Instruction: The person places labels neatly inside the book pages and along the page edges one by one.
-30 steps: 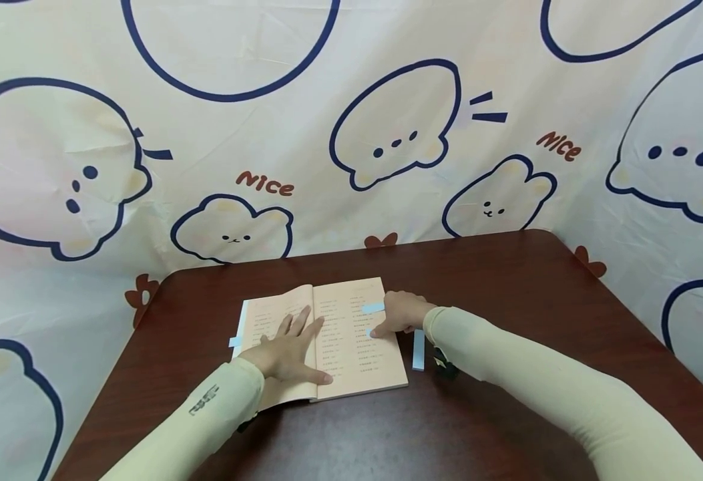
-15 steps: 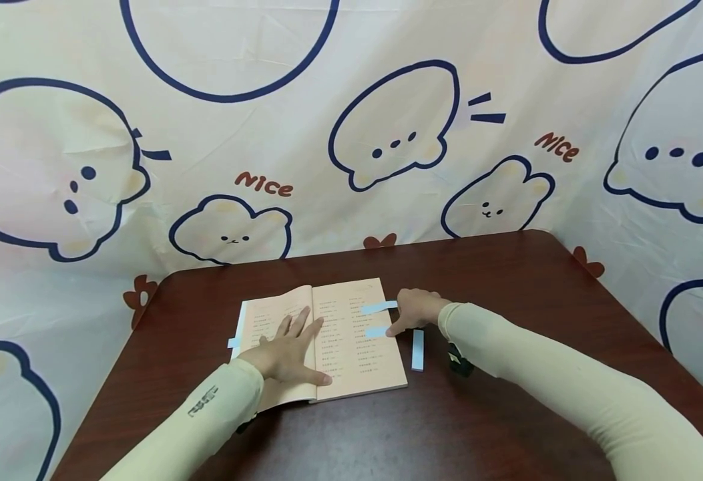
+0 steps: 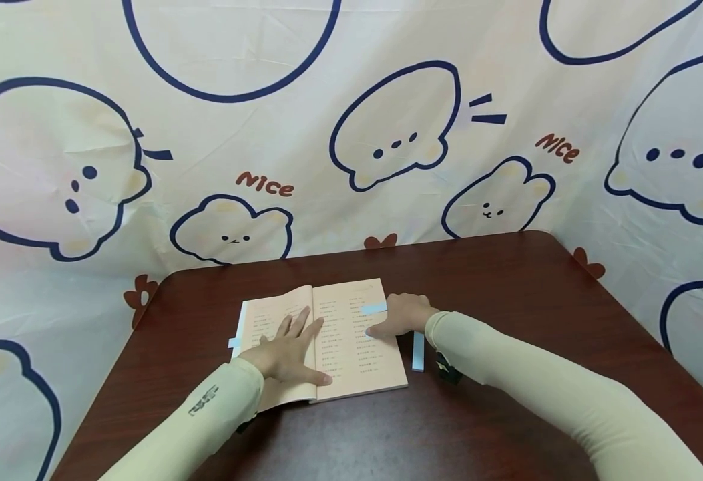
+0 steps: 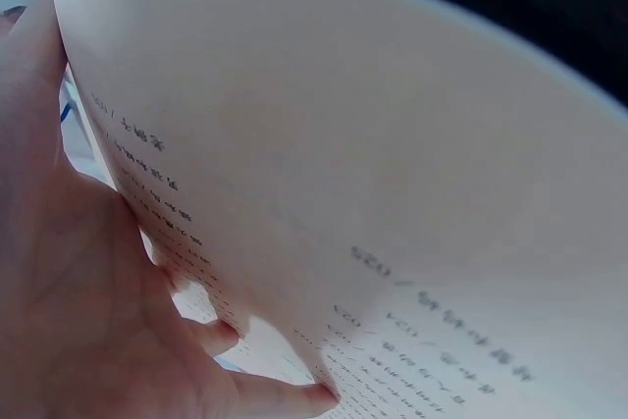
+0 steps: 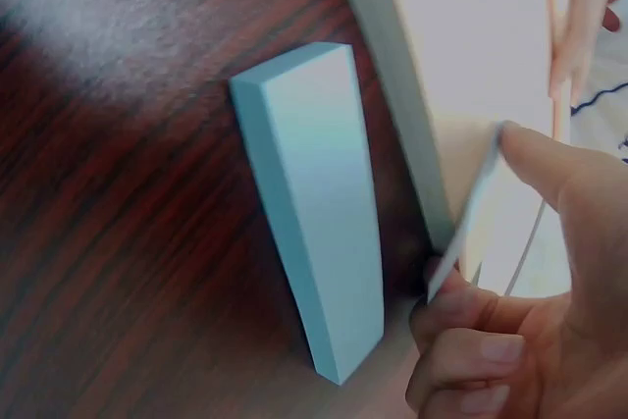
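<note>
An open book (image 3: 351, 374) with printed pages lies on the table. My left hand (image 3: 288, 354) rests across its middle, fingers spread over both pages and thumb on the right-hand one. At the right page's outer edge is my right hand (image 3: 405, 314), its fingers curled and its thumb on a narrow blue sticky tab (image 5: 471, 208). In the right wrist view that tab runs from the thumb tip to the index finger. Another blue sticky tab (image 3: 374, 308) lies higher on the page, its outer end meeting the hand. Beside the book sits a thick pad of blue sticky notes (image 5: 324, 213).
A blue tab (image 3: 234, 343) juts from the book's left edge. The dark brown table (image 3: 477, 267) extends around the book. A cloth (image 3: 315, 133) with cartoon drawings hangs behind the table and along its sides.
My right hand slid right to the page edge, uncovering the lower tab, then came back left over it. The upper tab's outer end followed the hand. My left hand stayed put.
</note>
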Tool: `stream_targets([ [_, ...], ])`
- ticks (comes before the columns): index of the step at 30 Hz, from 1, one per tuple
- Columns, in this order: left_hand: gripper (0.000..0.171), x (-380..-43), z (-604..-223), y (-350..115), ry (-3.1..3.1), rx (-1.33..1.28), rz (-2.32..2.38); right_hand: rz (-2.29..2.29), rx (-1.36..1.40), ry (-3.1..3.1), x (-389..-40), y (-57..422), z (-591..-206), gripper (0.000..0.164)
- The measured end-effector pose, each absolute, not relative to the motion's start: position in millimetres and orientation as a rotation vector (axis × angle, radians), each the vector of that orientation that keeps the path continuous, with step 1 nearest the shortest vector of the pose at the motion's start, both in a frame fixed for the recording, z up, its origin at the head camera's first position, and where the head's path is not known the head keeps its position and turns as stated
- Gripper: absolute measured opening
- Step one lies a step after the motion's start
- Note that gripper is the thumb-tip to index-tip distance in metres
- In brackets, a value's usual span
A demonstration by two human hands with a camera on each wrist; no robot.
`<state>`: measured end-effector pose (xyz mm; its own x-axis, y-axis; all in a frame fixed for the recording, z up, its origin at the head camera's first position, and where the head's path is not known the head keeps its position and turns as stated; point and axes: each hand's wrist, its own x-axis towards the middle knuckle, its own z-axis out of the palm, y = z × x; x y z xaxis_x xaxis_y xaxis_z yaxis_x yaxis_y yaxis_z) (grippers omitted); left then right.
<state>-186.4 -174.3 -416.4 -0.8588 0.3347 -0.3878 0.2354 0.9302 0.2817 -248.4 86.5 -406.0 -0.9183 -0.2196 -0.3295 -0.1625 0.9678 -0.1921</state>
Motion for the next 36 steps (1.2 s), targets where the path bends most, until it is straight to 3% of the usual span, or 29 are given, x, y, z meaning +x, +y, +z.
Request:
stream_targets([
  [16, 0.122, -185.9, -415.0, -174.4, 2.656, 0.407, 0.324, -0.272, -0.24, 2.871, -250.9, 81.2, -415.6, 0.06],
  [36, 0.123, -185.9, -416.8, -174.6, 2.649, 0.417, 0.328, -0.22, -0.3, 2.809, -247.2, 84.5, -411.4, 0.073],
])
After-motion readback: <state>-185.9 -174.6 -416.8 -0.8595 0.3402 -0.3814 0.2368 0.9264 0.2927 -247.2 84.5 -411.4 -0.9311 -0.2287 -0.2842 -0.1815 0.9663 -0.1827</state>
